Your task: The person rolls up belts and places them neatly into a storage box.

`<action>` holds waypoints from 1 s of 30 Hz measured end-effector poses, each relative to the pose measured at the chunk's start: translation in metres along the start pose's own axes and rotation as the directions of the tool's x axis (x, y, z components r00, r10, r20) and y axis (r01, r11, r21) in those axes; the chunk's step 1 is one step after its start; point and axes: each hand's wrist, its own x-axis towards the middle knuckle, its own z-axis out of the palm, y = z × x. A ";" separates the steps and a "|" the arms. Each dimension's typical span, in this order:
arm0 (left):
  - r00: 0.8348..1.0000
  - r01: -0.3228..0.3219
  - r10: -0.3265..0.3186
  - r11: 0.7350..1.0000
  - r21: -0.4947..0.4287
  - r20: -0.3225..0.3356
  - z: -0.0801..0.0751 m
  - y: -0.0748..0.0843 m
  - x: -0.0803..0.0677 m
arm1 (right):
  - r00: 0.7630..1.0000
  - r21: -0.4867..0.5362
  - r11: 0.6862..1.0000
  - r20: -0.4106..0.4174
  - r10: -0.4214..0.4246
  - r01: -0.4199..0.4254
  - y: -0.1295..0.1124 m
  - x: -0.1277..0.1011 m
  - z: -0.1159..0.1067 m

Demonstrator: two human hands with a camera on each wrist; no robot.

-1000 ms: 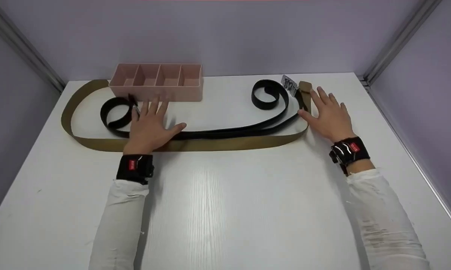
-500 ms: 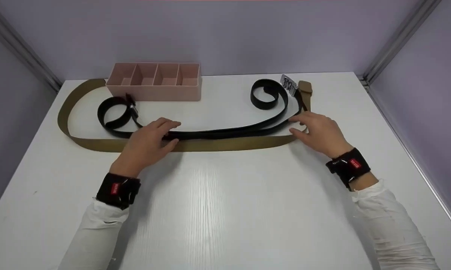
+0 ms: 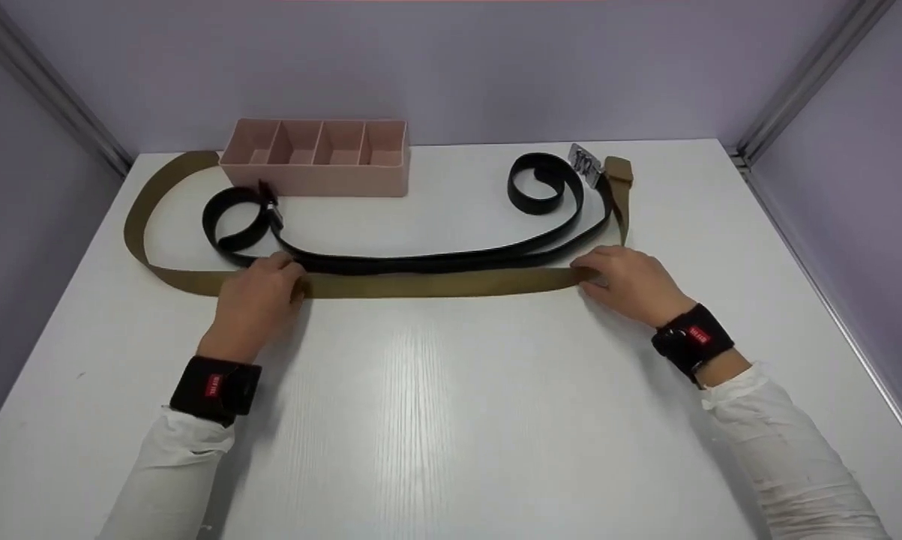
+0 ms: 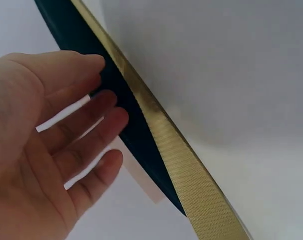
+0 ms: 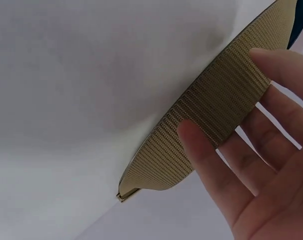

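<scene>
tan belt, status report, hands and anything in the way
Left hand and right hand both pinching the tan belt on its straight run. Black belt lies right alongside, touching it. Pink divider box behind, apart.

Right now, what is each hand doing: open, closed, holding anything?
Left hand: fingers curled over the tan belt; whether it truly grips cannot be told.
Right hand: pinching the tan belt between thumb and fingers.

White long sleeves (image 3: 173,472) cover both arms; each wrist wears a black strap (image 3: 214,388) bearing a small red label (image 3: 699,333).
</scene>
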 end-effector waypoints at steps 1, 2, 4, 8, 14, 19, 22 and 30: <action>0.999 0.024 -0.024 1.000 0.008 0.024 0.000 -0.001 0.000 | 1.000 0.006 1.000 0.005 0.007 -0.007 0.000 0.000 0.000; 0.998 0.044 -0.045 0.999 0.013 0.049 -0.001 -0.002 0.000 | 1.000 0.013 1.000 0.008 0.012 -0.012 0.001 0.000 0.000; 0.992 0.078 -0.079 0.997 0.015 0.094 -0.003 -0.004 0.000 | 1.000 0.027 0.999 0.012 0.018 -0.019 0.001 -0.001 0.001; 0.984 0.100 -0.098 0.995 -0.004 0.146 -0.008 -0.004 -0.001 | 1.000 0.052 0.998 0.011 0.018 -0.019 0.002 -0.001 0.002; 0.975 0.099 -0.090 0.994 -0.034 0.202 -0.013 -0.001 0.000 | 1.000 0.061 0.998 -0.014 0.006 -0.005 0.004 -0.001 0.002; 0.981 0.070 -0.064 0.997 -0.024 0.183 -0.014 0.009 -0.001 | 1.000 0.060 0.998 -0.006 0.009 -0.009 0.012 -0.003 0.000; 0.987 0.022 -0.019 1.000 -0.015 0.160 -0.013 0.020 -0.003 | 0.999 0.080 0.996 0.009 0.041 -0.041 0.020 -0.003 -0.002; 0.986 -0.155 0.153 0.988 0.020 0.070 -0.015 0.066 -0.008 | 0.999 0.173 0.984 0.019 0.048 -0.051 0.035 -0.001 -0.004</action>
